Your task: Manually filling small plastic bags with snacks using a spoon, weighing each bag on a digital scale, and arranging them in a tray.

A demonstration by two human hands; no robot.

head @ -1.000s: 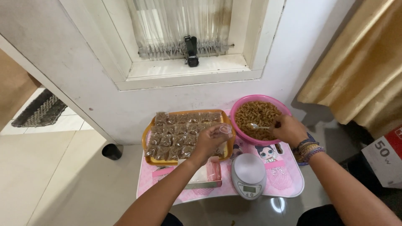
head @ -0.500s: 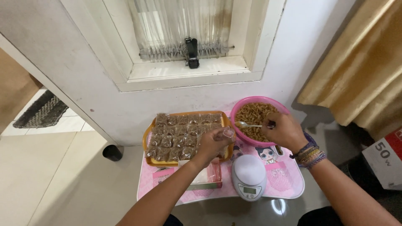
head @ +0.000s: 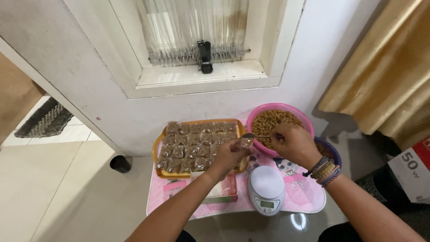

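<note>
Over the worktop (head: 286, 197) our right hand (head: 293, 143) grips the spoon (head: 251, 136); tip slowly (steadily) into the bag (head: 245, 142) our left hand (head: 228, 157) pinches.

The right hand (head: 293, 143) tips a spoon (head: 252, 136) over the left hand's (head: 228, 154) small clear bag (head: 245, 142).

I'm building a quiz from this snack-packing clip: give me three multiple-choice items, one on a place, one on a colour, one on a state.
1. Where does the kitchen scale stand?
A. On the orange tray
B. On the pink table, near its front edge
C. On the window sill

2. What colour is the bowl of snacks?
A. Pink
B. Green
C. White

3. What does the right hand hold?
A. Nothing
B. A knife
C. A spoon

Answers: B, the scale sits on the pink table by its front edge; A, its rim is pink; C, the spoon reaches toward the small bag in the left hand.
</note>
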